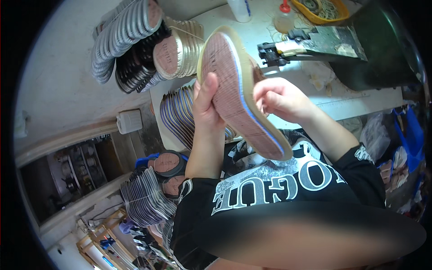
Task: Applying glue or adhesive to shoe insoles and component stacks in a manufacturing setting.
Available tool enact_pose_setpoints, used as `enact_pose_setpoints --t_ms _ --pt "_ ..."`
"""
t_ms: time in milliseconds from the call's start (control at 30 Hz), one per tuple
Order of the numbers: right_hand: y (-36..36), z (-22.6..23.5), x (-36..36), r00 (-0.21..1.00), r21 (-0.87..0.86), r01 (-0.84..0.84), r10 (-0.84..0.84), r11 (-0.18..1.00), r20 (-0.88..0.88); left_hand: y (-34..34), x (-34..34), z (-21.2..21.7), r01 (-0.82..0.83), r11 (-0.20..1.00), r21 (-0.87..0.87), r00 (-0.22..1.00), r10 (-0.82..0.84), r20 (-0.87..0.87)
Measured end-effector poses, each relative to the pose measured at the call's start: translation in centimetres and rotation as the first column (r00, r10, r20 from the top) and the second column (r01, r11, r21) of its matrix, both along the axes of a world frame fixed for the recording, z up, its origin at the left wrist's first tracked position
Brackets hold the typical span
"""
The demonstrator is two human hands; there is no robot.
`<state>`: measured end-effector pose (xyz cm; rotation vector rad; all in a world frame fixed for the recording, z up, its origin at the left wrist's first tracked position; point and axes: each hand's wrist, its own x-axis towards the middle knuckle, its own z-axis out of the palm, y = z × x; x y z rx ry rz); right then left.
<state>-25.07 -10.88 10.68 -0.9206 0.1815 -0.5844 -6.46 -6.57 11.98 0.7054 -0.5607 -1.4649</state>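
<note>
My left hand grips a shoe sole by its left edge, the thumb lying across its face. The sole is raised and slanted, its wide end up and its narrow end down toward my shirt. Its face is pinkish brown with fine lines, edged by a white and blue line and a tan rim. Past its right edge a bit of brown material shows. Close beside that edge is my right hand, its fingers curled in a pinch. What the right fingers hold, if anything, is hidden.
Stacks of silver soles, cream soles and blue-edged soles stand left. A small machine sits on the white table, near a red-capped bottle and a yellow basket. A dark green housing stands right.
</note>
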Motion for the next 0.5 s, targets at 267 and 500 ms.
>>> enact_pose_setpoints --t_ms 267,500 --pt "-2.4 0.5 -2.7 0.983 -0.203 -0.143 0.115 0.969 -0.145 -2.2 -3.5 2.8 0.076 0.996 -0.05 0.963 -0.061 0.262" --pt "-2.3 1.1 -2.9 0.989 0.016 -0.145 0.146 0.989 -0.026 -2.3 -4.4 2.6 0.119 0.992 0.04 0.979 -0.124 0.159"
